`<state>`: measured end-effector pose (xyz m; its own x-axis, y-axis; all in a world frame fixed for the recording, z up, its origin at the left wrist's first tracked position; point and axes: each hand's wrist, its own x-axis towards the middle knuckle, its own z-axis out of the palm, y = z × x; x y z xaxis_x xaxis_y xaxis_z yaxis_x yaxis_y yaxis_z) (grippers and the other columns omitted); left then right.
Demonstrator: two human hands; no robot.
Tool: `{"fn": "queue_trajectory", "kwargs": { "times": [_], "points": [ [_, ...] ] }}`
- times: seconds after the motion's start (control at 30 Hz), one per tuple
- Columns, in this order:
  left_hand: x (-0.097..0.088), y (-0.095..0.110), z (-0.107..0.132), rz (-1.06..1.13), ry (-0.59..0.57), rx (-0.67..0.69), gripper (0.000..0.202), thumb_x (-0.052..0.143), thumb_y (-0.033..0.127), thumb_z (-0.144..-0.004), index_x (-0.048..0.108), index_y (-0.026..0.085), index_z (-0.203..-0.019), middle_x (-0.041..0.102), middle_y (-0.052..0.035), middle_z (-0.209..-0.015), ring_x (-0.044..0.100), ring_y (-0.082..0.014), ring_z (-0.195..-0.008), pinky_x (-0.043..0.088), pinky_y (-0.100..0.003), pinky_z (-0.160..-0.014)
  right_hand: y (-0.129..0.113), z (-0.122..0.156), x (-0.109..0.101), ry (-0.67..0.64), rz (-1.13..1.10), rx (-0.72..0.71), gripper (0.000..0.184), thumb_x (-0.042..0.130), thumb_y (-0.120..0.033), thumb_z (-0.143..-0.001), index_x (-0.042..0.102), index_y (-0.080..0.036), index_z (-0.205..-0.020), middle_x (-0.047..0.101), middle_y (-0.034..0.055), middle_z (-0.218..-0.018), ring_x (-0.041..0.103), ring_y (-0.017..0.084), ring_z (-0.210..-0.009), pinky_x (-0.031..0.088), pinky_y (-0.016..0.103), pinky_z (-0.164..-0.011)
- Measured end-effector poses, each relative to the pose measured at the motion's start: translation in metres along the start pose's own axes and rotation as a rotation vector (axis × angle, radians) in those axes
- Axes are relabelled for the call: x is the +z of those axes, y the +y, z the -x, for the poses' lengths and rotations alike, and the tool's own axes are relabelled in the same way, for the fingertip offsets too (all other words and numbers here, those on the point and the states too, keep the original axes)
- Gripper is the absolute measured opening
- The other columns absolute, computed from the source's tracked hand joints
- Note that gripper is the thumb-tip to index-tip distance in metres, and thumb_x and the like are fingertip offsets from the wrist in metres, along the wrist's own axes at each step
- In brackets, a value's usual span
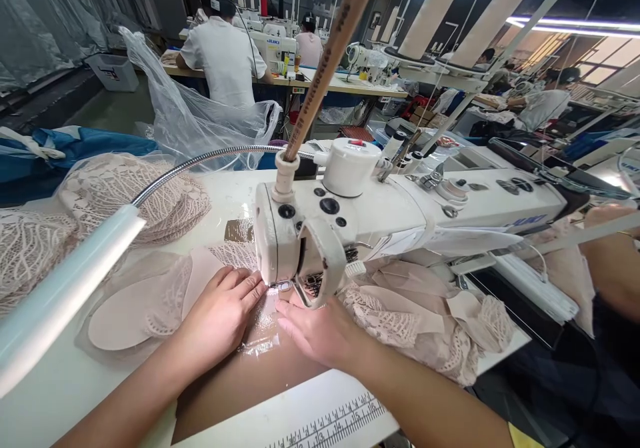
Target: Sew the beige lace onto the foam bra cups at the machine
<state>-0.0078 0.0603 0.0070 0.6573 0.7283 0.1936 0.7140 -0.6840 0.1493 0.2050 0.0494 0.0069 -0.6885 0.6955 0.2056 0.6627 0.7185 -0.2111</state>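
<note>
A white sewing machine (295,235) stands before me, its needle area low at the front of the head. My left hand (225,308) is left of the presser foot, fingers together and bent over a beige lace bra piece (200,271). A smooth cup and sheer mesh spread out from that piece to the left. On the other side of the foot, my right hand (317,325) has its thumb and fingers closed on the fabric by the needle; the machine head partly hides the fingertips. Shiny clear tape (260,348) covers the brown bed under both hands.
Lace cups (135,195) are piled at left; more lace pieces (415,315) lie at right. A lamp (75,288) crosses the left side. A printed ruler (335,421) runs along the front edge. A wooden rod (330,61) rises from the machine. People sit at other machines behind.
</note>
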Motion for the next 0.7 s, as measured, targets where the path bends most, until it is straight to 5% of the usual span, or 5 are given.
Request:
{"fn": "queue_trajectory", "kwargs": {
  "times": [0.2,0.43,0.57,0.7],
  "points": [
    [0.006,-0.008,0.006,0.006,0.019,-0.080,0.024,0.045,0.011,-0.087,0.066,0.015,-0.095,0.065,-0.0139,-0.106,0.052,-0.0292,-0.101,0.043,-0.044,-0.087,0.002,-0.004,-0.018,-0.122,-0.150,0.119,0.023,0.050,-0.027,-0.092,0.063,-0.018,-0.109,0.066,0.0057,-0.096,0.056,0.020,-0.087,0.039,0.029,-0.074],
    [0.010,-0.010,0.015,-0.001,0.085,-0.136,0.036,0.045,0.035,-0.093,0.061,0.015,-0.119,0.058,-0.0158,-0.125,0.050,-0.0319,-0.114,0.040,-0.049,-0.098,0.007,0.017,-0.066,-0.353,-0.156,0.285,0.030,0.046,-0.032,-0.093,0.054,-0.018,-0.067,0.054,-0.0021,-0.059,0.045,0.011,-0.055,0.022,0.026,-0.051],
    [0.013,-0.013,0.018,0.042,0.122,-0.203,0.044,0.048,0.040,-0.091,0.061,0.012,-0.123,0.057,-0.0182,-0.129,0.050,-0.0346,-0.115,0.040,-0.052,-0.098,0.002,0.038,-0.068,-0.469,-0.107,0.304,0.014,0.064,-0.032,-0.078,0.060,-0.019,-0.079,0.062,-0.0005,-0.072,0.054,0.015,-0.064,0.024,0.026,-0.052],
    [0.008,-0.022,0.022,0.073,0.164,-0.271,0.038,0.045,0.030,-0.091,0.065,0.011,-0.117,0.061,-0.0184,-0.126,0.053,-0.0339,-0.114,0.044,-0.053,-0.096,-0.010,0.050,-0.058,-0.456,0.019,0.266,0.023,0.057,-0.018,-0.079,0.061,-0.020,-0.101,0.065,0.0047,-0.090,0.061,0.020,-0.076,0.032,0.027,-0.058]
  ]
}}
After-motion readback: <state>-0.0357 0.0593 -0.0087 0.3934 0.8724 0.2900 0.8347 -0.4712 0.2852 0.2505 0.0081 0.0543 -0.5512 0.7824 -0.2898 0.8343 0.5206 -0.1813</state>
